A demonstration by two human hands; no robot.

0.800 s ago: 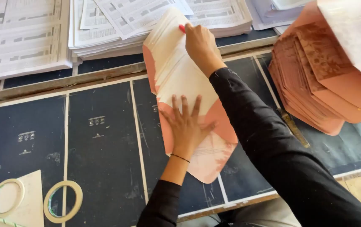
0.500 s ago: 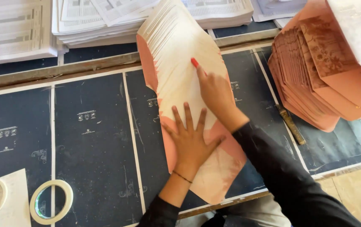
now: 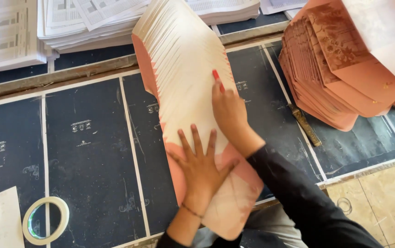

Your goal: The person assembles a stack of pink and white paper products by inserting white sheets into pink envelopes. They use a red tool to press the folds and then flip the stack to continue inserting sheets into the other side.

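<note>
1. We see the left hand (image 3: 202, 167) pressed flat, palm down, fingers spread wide, on the near end of a fanned stack of envelopes (image 3: 186, 78). It grips nothing; it only holds the stack down.
2. The right hand (image 3: 227, 110) lies on the middle of the same stack, just beyond the left hand, its fingers stretched along the cream flaps and a red-nailed fingertip pointing toward the far edge. It is not closed around anything either.
3. The right arm wears a black sleeve (image 3: 307, 206) and comes in from the near right corner.
4. The envelopes run in a long slant from the near edge of the table (image 3: 91, 151) to its far edge, near the middle.
5. A tall pile of pink envelopes (image 3: 344, 69) sits at the right edge, well apart from the hands.
6. A tape roll (image 3: 45, 220) lies at the near left corner, and printed sheets (image 3: 68, 23) line the far edge.
</note>
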